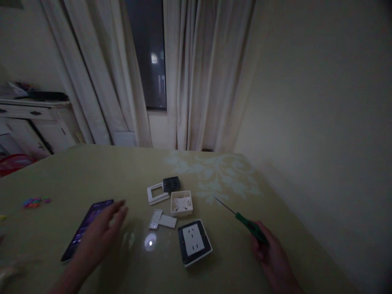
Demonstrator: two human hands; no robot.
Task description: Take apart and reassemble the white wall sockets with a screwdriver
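My right hand (271, 251) is closed round the green handle of a screwdriver (245, 222), whose thin shaft points up and left over the table. My left hand (102, 228) hovers with fingers stretched out over a dark phone (82, 228) lying on the table; it holds nothing. Between the hands lie socket parts: a white socket face in a dark frame (194, 241), a white back box (181, 203), a white frame (157, 193), a dark insert (171, 183) and two small white pieces (162, 220).
The yellow-green table (128, 171) has a pale flower print at the back right. Small colourful bits (35, 202) lie at the far left. Curtains (199, 73) and a dark window stand behind, a white cabinet (33, 122) at left, a bare wall at right.
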